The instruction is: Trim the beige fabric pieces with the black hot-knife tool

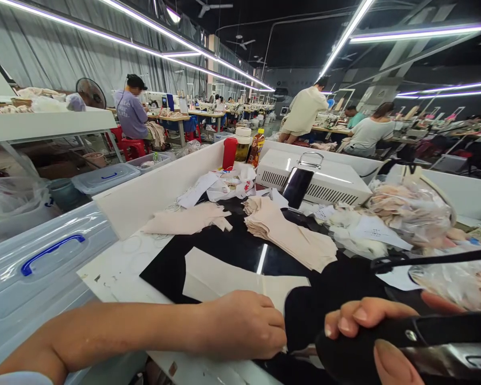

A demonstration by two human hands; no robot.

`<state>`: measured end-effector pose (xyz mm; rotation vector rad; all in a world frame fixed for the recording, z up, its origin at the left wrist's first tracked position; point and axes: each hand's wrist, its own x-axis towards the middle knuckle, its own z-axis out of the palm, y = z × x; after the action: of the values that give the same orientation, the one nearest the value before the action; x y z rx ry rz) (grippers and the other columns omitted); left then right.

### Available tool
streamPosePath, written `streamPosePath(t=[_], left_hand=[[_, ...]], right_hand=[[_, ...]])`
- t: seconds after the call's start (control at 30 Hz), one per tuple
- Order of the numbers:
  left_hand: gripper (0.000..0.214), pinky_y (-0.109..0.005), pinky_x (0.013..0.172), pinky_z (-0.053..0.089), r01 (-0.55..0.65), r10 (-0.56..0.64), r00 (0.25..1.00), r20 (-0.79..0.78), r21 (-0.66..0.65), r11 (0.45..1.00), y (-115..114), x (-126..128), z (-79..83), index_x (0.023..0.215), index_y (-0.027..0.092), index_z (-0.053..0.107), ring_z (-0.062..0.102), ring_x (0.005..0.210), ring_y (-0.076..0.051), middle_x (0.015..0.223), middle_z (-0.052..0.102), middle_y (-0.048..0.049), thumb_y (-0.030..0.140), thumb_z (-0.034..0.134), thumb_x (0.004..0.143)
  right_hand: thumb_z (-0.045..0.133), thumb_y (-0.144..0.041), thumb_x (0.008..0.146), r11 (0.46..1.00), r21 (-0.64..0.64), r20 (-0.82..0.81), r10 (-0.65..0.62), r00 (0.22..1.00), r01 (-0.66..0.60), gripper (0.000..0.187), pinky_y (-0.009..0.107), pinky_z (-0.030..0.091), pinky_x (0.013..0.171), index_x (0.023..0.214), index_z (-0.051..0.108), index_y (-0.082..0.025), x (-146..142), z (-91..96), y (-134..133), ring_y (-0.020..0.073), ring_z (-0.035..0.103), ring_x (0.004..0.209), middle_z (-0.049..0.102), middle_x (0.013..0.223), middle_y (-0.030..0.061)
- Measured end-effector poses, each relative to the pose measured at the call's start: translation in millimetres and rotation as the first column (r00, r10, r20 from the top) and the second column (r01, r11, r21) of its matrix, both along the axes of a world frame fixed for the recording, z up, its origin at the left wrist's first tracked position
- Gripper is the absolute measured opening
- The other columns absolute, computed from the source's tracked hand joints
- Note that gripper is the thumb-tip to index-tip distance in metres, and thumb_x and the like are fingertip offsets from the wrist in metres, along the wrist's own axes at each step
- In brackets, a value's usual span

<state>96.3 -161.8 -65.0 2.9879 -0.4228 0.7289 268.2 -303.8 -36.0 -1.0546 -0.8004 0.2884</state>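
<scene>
A flat cream fabric piece (212, 272) lies on the glossy black work surface in front of me. My left hand (246, 326) rests over its near right end, fingers curled down on the edge; the fingertips are hidden. Close by on the right, my right hand (369, 326) grips a black hand-held tool (353, 350) with a metal lever along its handle. The tool's narrow tip points toward my left fingers; whether it touches the fabric I cannot tell. Farther back lie a stack of beige fabric pieces (291, 232) and a smaller beige pile (188, 219).
A white vented box (316, 174) with a phone (297, 187) leaning on it stands at the back. Bagged fabric (411, 208) crowds the right. Bottles and a red container (230, 154) stand in the corner. A lidded plastic bin (44, 289) is at left. Co-workers sit or stand beyond.
</scene>
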Motion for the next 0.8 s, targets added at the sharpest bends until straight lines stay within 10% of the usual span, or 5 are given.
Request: streamPosePath(t=[0.8], left_hand=[[0.025, -0.025, 0.093, 0.054, -0.033, 0.028, 0.999, -0.037, -0.138, 0.990, 5.7, 0.2, 1.2, 0.093, 0.015, 0.070, 0.073, 0.085, -0.014, 0.093, 0.075, -0.0034, 0.024, 0.061, 0.115]], right_hand=[[0.089, -0.026, 0.088, 0.995, 0.093, 0.013, 0.027, 1.000, -0.028, 0.062, 0.041, 0.067, 0.057, 0.141, 0.059, -0.036, -15.4, 0.2, 5.6, 0.0210, 0.062, 0.069, 0.066, 0.087, -0.0008]])
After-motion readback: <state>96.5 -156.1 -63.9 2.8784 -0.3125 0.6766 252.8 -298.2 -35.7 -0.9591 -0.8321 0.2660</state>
